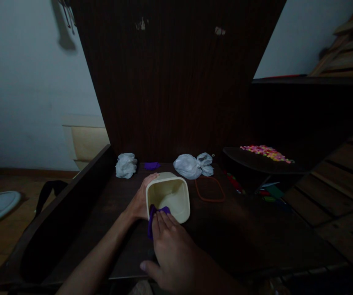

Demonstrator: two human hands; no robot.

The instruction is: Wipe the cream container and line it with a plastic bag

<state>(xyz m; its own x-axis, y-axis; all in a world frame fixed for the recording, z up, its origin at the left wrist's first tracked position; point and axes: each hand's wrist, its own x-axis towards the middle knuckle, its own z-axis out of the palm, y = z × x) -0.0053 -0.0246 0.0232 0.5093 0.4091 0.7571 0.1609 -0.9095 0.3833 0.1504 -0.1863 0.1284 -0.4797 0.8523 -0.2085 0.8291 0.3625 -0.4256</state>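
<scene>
A cream-coloured plastic container (176, 200) with rounded corners is tipped so that its mouth faces me. My left hand (140, 200) grips it from the left side, fingers behind the wall. With its fingers, my right hand (171, 241) presses a purple cloth (151, 223) against the inside of the lower left rim; part of the cloth hangs outside. The right thumb sticks out to the left, apart from the fingers. To the right of the container, a thin reddish-brown rounded-square ring (209, 200) lies flat on the dark wooden surface (256, 237).
Along the back lie a crumpled whitish plastic bag (126, 166), a purple piece of cloth (152, 166) and a knotted plastic bag (188, 166). A dark shelf (240, 157) at right bears many small colourful pieces (267, 152). A raised wooden edge (68, 205) borders the left side.
</scene>
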